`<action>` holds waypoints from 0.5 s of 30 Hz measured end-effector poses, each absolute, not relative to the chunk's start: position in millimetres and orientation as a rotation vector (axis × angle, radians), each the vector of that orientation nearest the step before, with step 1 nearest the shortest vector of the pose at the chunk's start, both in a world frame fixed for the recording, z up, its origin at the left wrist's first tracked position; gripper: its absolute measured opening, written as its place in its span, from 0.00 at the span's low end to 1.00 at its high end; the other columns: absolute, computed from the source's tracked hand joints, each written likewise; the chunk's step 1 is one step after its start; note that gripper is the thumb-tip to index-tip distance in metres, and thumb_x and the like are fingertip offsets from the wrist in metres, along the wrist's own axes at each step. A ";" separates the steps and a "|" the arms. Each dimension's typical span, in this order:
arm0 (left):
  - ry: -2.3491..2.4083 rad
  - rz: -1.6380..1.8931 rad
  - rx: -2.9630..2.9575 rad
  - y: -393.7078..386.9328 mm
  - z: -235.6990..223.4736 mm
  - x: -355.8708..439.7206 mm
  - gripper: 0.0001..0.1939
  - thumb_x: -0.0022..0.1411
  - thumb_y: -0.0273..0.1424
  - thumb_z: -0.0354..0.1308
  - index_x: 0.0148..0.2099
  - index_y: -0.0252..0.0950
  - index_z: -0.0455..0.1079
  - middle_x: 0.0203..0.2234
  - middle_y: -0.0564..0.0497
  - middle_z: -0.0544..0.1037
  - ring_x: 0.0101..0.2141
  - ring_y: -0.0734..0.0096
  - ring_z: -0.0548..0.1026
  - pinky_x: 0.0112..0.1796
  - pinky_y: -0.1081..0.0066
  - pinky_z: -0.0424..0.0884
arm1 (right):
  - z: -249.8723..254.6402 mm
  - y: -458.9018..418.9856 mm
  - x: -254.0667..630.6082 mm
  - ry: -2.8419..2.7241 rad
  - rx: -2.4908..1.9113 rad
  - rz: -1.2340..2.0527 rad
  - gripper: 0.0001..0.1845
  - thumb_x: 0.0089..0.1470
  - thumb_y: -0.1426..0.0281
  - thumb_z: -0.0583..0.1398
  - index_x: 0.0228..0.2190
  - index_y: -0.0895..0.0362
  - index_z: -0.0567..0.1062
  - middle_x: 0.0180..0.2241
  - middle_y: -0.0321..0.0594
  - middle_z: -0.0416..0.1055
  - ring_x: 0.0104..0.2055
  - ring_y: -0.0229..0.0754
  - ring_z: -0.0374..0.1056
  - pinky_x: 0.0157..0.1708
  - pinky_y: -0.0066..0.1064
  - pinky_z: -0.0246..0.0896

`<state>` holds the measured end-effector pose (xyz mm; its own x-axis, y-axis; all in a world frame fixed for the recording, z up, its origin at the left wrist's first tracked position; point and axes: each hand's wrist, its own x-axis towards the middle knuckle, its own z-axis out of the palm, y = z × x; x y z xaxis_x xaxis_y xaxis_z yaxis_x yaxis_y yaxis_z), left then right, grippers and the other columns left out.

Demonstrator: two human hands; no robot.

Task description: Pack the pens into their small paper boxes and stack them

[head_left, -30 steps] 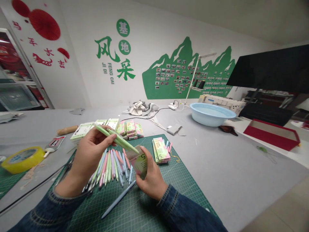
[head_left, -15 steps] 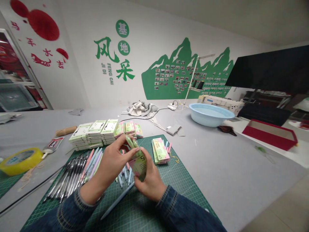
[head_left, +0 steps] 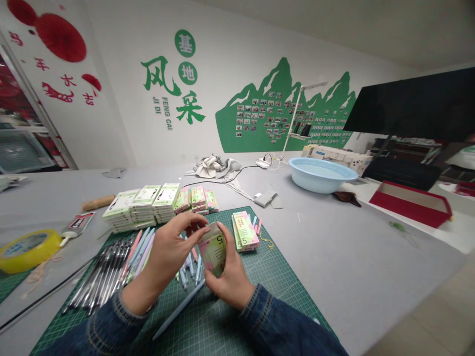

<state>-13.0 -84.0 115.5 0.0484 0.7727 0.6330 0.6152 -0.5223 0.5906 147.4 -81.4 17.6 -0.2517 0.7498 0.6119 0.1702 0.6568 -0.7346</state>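
Note:
My right hand (head_left: 229,273) grips a small pastel pen box (head_left: 213,253) marked "5", held upright above the green cutting mat (head_left: 260,282). My left hand (head_left: 168,252) pinches the box's top edge with thumb and fingers. Loose pastel pens (head_left: 143,245) and dark pens (head_left: 100,274) lie in rows on the mat to the left. One blue pen (head_left: 178,309) lies alone below my hands. More pen boxes (head_left: 245,230) sit just right of the held one. Stacks of boxes (head_left: 148,200) stand at the mat's far edge.
A yellow tape roll (head_left: 27,248) lies at the left. A light blue basin (head_left: 321,174), a red tray (head_left: 411,202), crumpled cloth (head_left: 215,165) and a cable sit further back on the grey table (head_left: 352,257). A black screen is at the right.
The green pens my left hand held have gone down into the box. My left hand now pinches the box's top.

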 end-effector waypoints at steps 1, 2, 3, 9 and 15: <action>1.459 1.454 2.219 -82.9 114.6 -13.6 0.04 0.61 0.34 0.62 0.38 0.40 0.75 0.35 0.50 0.79 0.39 0.62 0.76 0.43 0.64 0.71 | 17.6 -81.2 147.6 -1.770 -0.740 0.655 0.56 0.42 0.80 0.62 0.68 0.52 0.45 0.65 0.46 0.58 0.64 0.50 0.61 0.64 0.42 0.58; 1.479 1.436 2.255 -81.8 113.5 -14.4 0.05 0.61 0.33 0.62 0.40 0.41 0.76 0.38 0.49 0.80 0.41 0.61 0.75 0.44 0.63 0.71 | 17.7 -81.0 147.7 -1.769 -0.736 0.649 0.56 0.42 0.81 0.62 0.68 0.52 0.45 0.65 0.46 0.58 0.65 0.50 0.60 0.64 0.42 0.58; 1.501 1.422 2.243 -80.8 112.3 -15.4 0.07 0.60 0.33 0.62 0.42 0.41 0.76 0.41 0.48 0.79 0.42 0.60 0.75 0.44 0.63 0.71 | 17.9 -81.0 147.9 -1.769 -0.730 0.641 0.56 0.42 0.81 0.62 0.68 0.51 0.46 0.66 0.45 0.57 0.65 0.50 0.60 0.64 0.43 0.57; 1.516 1.263 1.817 -78.5 100.8 -22.0 0.11 0.63 0.40 0.58 0.37 0.38 0.74 0.30 0.52 0.77 0.30 0.67 0.74 0.31 0.71 0.69 | 19.0 -84.6 146.2 -1.779 -0.758 0.693 0.59 0.43 0.81 0.62 0.69 0.52 0.40 0.63 0.48 0.60 0.61 0.50 0.64 0.61 0.42 0.62; 1.252 1.324 1.306 -77.9 95.1 -13.3 0.13 0.56 0.40 0.65 0.36 0.36 0.71 0.24 0.56 0.71 0.23 0.73 0.70 0.21 0.75 0.65 | 15.2 -83.1 141.1 -1.726 -0.835 0.629 0.52 0.42 0.79 0.66 0.65 0.51 0.52 0.60 0.47 0.63 0.61 0.53 0.62 0.63 0.46 0.58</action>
